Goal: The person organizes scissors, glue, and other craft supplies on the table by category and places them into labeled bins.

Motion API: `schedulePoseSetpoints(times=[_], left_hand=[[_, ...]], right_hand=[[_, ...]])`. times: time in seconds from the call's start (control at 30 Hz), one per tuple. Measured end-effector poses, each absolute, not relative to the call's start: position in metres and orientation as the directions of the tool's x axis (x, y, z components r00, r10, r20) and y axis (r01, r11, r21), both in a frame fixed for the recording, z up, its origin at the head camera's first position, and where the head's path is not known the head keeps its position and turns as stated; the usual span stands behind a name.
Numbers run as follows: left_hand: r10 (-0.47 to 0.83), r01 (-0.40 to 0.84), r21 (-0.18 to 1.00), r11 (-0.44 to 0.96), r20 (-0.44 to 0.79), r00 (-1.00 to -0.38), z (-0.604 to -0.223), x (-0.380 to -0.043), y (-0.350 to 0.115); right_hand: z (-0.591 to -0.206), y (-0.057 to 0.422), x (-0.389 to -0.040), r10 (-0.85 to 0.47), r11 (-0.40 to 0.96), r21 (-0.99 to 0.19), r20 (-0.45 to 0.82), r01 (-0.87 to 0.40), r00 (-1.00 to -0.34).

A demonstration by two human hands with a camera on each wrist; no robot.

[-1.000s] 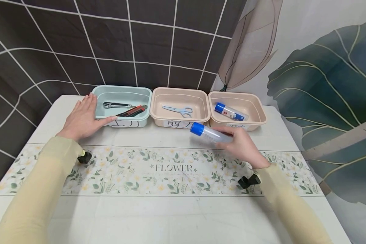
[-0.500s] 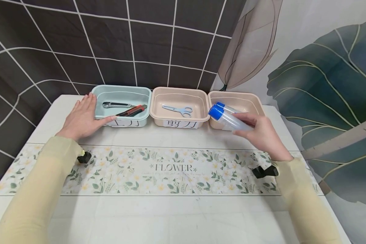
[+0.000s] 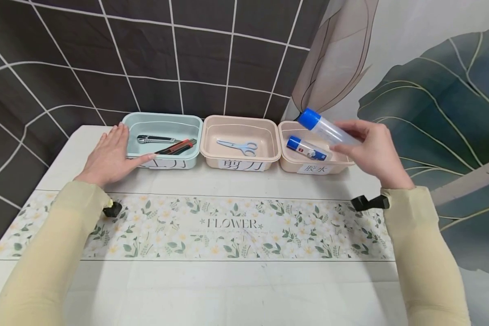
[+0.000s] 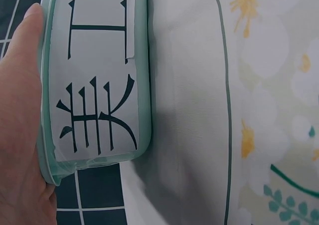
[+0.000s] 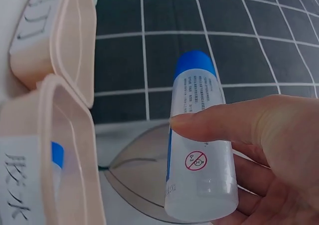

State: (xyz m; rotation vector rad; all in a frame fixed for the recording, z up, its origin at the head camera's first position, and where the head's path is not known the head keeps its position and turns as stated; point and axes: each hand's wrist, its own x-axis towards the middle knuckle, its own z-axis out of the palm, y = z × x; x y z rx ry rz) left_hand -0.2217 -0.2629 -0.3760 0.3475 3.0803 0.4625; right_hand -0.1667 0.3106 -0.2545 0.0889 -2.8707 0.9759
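My right hand (image 3: 376, 151) pinches a glue bottle (image 3: 330, 129) with a blue cap, tilted in the air above the right-hand pink box (image 3: 287, 156). The right wrist view shows the thumb across the printed side of the clear bottle (image 5: 199, 185). Inside that box lies a second blue-capped glue bottle (image 3: 307, 148). My left hand (image 3: 107, 156) rests on the left end of the light blue box (image 3: 167, 118), its fingers extended and thumb along the front rim. In this box lie a grey-black utility knife (image 3: 156, 139) and a red-black utility knife (image 3: 177, 147).
The middle pink box (image 3: 205, 151) holds light blue scissors (image 3: 240, 147). All three boxes stand in a row at the table's back edge with paper labels in front. A flower-print band (image 3: 236, 244) crosses the white table (image 3: 212, 290). A dark gridded backdrop (image 3: 203, 54) rises behind.
My right hand has carried the glue bottle rightward and up, from in front of the boxes to above the right box. The left hand has stayed on the blue box.
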Motion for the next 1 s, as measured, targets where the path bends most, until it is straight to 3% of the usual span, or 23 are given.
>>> schedulePoseSetpoints(times=[0.57,1.0], left_hand=[[0.219,0.214,0.292,0.932,0.016,-0.976,-0.376,-0.222,-0.263],[0.219,0.213,0.283,0.935,0.009,-0.976,-0.376,-0.223,-0.264]], right_hand=[[-0.247,0.336,-0.217,0.102,0.79,-0.61,0.036,0.059,-0.994],[-0.272,0.345,-0.243,0.073,0.799,-0.599,0.011,0.051,-0.997]])
